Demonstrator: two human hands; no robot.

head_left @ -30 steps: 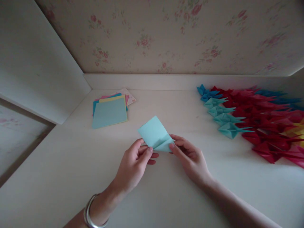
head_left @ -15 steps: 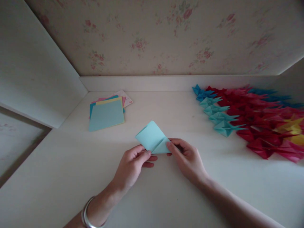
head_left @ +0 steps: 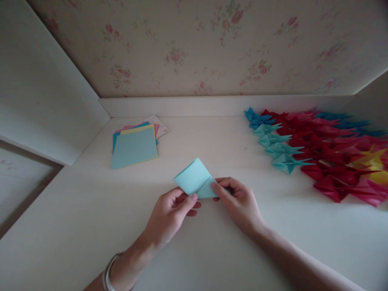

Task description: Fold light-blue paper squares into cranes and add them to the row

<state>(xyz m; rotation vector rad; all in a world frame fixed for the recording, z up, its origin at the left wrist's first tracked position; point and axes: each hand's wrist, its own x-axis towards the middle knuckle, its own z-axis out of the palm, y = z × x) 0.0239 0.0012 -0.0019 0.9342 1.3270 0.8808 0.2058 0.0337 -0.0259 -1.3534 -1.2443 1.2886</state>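
Note:
Between my hands is a light turquoise sheet of origami paper (head_left: 193,177), folded into a small diamond with a flap turned over at its lower right. My left hand (head_left: 172,208) pinches the bottom corner, thumb on top and the other fingers underneath. At the right corner, my right hand (head_left: 238,202) grips the flap between thumb and fingers. The undersides of the paper and some fingertips are hidden. A silver bangle (head_left: 107,275) circles my left wrist.
A stack of square paper sheets (head_left: 135,147), turquoise on top, lies at the back left. Several folded paper cranes (head_left: 287,163) in turquoise, blue, red, pink and yellow stand in rows on the right of the white table (head_left: 206,250). Behind runs a floral wall (head_left: 188,48).
The folded paper has shifted and turned slightly, and its flap now lies flatter against it. My left thumb has slid a little to the right along the lower edge.

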